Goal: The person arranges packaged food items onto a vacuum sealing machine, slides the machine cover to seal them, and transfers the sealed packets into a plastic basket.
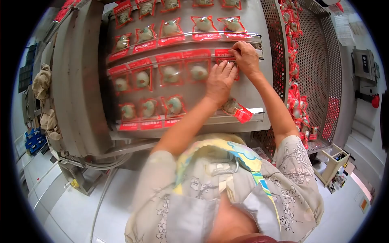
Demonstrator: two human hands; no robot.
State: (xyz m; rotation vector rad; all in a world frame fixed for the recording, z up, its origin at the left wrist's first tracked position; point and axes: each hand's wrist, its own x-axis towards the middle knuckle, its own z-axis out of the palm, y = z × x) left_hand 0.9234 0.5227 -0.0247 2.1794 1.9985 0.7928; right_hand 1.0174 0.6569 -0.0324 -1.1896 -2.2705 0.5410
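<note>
Shirt (298, 190), hands (221, 83) amid red packets (171, 73)

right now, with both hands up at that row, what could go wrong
The right-end front pouch lies slanted at the front metal bar; drawing the left hand back could nudge it further askew. That hand also sits right beside a neighbouring pouch, which it might push out of line.

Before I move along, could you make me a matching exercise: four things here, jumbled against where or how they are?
1. Left hand
2. Right hand
3. Cloth
4. Perforated trough

A. Beige, bunched at far left
B. Fingers curled, near the metal rail's end
C. At right, holding red packets
D. Fingers outstretched over a packet

Pairs: 1-D, 2-B, 3-A, 4-C
</note>
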